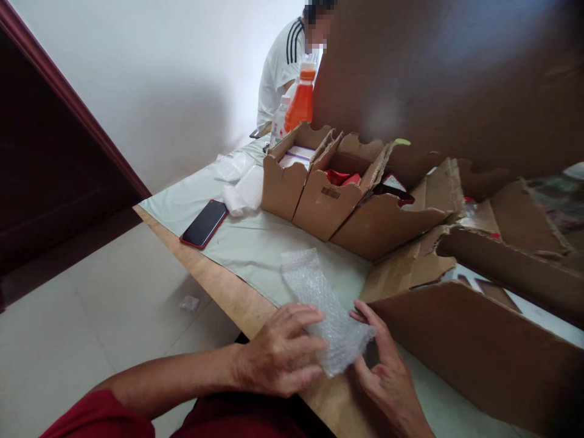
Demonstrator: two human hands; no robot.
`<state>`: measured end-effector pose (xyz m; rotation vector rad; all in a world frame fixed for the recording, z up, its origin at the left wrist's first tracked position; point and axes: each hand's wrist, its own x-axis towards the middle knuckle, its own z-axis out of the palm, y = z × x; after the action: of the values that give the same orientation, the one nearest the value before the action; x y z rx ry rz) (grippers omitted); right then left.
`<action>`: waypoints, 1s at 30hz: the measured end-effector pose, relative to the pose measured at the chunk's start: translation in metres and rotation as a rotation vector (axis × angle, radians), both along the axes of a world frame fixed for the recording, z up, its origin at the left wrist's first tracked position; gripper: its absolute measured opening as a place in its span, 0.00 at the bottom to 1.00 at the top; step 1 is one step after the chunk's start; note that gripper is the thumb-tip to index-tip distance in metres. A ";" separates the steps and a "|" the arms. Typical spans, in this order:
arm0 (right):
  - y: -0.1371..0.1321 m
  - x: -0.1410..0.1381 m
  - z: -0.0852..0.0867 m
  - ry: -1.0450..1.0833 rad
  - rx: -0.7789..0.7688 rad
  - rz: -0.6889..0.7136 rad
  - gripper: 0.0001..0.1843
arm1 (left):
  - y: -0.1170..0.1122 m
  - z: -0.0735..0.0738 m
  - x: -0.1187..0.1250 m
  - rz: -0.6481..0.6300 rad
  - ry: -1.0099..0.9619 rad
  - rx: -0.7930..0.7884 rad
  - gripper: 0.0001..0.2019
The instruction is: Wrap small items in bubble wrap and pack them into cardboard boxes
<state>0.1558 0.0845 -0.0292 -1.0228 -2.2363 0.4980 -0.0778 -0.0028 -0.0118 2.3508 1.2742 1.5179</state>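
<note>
A strip of clear bubble wrap [328, 310] lies at the near edge of the table, its far end flat on the pale green cloth. My left hand [283, 350] is at its left side, fingers apart and reaching over the film, slightly blurred. On the other side, my right hand [385, 371] has the near right corner between thumb and fingers. Whether anything lies inside the wrap, I cannot make out.
Cut-down cardboard boxes [278, 188] with small packages line the table's right side, close to my right hand. Farther left are a phone [204, 224] and white packing pieces [249, 187]. An orange bottle [301, 100] stands behind, near another person [278, 67].
</note>
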 end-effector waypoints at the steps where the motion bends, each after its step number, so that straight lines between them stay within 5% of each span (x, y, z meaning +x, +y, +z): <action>1: 0.001 0.000 -0.002 -0.023 0.061 0.035 0.29 | 0.002 0.005 -0.016 0.047 0.024 0.003 0.15; 7: 0.004 -0.002 -0.014 -0.163 0.275 0.074 0.12 | 0.058 0.032 -0.158 0.712 0.198 -0.094 0.13; 11: 0.003 -0.003 -0.014 -0.170 0.270 0.054 0.12 | 0.104 0.031 -0.218 0.945 0.264 -0.296 0.19; 15: 0.003 -0.003 -0.013 -0.169 0.256 0.041 0.12 | 0.148 0.023 -0.234 0.955 0.317 -0.396 0.24; 24: 0.003 0.000 -0.011 -0.191 0.197 0.040 0.13 | 0.266 0.020 -0.256 0.835 0.191 -0.411 0.13; 27: 0.003 0.001 -0.010 -0.192 0.190 0.041 0.12 | 0.268 0.027 -0.266 0.811 0.161 -0.400 0.12; 30: 0.004 0.002 -0.012 -0.174 0.189 0.050 0.12 | 0.234 0.031 -0.277 0.837 0.149 -0.330 0.14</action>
<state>0.1577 0.0887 -0.0413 -0.9447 -2.4144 0.2200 -0.3549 0.2314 0.0197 1.8151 2.5180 1.1100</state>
